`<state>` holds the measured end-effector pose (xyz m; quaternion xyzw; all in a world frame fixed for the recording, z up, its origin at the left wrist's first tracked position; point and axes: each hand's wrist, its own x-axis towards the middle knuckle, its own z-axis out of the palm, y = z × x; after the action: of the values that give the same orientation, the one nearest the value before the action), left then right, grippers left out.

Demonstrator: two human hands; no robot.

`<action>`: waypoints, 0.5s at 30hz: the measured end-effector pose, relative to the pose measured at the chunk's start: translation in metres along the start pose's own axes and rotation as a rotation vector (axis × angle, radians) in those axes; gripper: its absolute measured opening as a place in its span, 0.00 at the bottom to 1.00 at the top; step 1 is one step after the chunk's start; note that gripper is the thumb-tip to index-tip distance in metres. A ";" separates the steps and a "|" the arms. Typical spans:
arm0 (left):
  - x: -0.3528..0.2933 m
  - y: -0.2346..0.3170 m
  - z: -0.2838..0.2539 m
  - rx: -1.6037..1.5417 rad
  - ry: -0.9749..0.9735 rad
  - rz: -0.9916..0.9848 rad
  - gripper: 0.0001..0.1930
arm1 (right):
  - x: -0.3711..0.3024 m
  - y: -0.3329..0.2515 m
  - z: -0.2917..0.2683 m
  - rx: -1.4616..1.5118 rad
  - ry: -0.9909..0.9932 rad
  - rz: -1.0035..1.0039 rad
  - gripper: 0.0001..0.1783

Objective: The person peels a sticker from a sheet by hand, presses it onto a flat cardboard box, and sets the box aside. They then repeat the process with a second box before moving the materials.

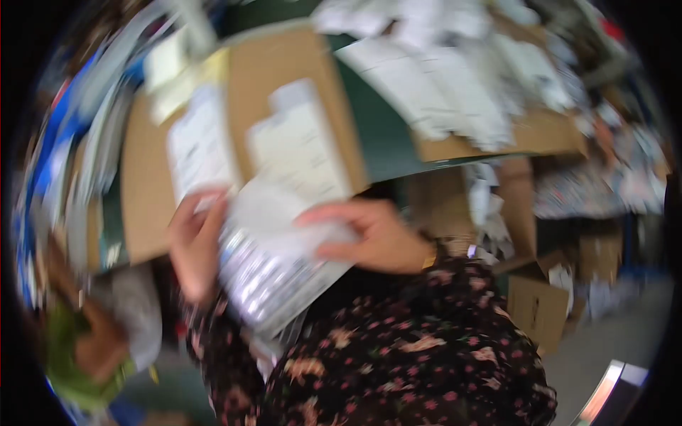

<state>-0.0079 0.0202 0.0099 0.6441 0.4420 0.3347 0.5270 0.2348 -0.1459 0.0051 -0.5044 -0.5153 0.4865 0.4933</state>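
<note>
Between my hands, close to my body, is a shiny clear plastic packet (266, 280) with silvery, striped contents and a whitish upper part. My left hand (197, 241) is closed round the packet's left edge, thumb towards the top. From the right, my right hand (373, 233) reaches over the whitish upper part, with thumb and forefinger on either side of a fold of it. Motion blur hides the exact grip. Just beyond the packet, a white printed slip (298, 145) and a second white slip (204, 145) lie on brown cardboard (284, 57).
A heap of white paper slips (440, 82) covers cardboard on the green table (380, 135) at the far right. Grey and blue plastic bundles (106, 135) crowd the left. Below right stands an open carton (536, 309). Someone in a green top (78, 362) is at lower left.
</note>
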 end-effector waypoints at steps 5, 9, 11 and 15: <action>-0.002 -0.027 -0.018 -0.109 0.006 0.072 0.08 | -0.004 -0.001 0.003 0.052 -0.101 -0.021 0.22; 0.008 -0.025 -0.012 -0.154 -0.024 0.064 0.07 | -0.015 0.000 -0.001 0.193 -0.070 -0.011 0.20; 0.009 -0.020 -0.015 -0.146 -0.037 0.075 0.06 | -0.013 -0.002 0.000 0.205 -0.064 0.004 0.20; 0.009 -0.026 -0.016 -0.161 -0.010 0.097 0.07 | -0.012 -0.002 0.000 0.157 -0.085 0.049 0.19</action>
<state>-0.0243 0.0359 -0.0123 0.6220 0.3792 0.3911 0.5625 0.2350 -0.1579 0.0069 -0.4556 -0.4835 0.5584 0.4969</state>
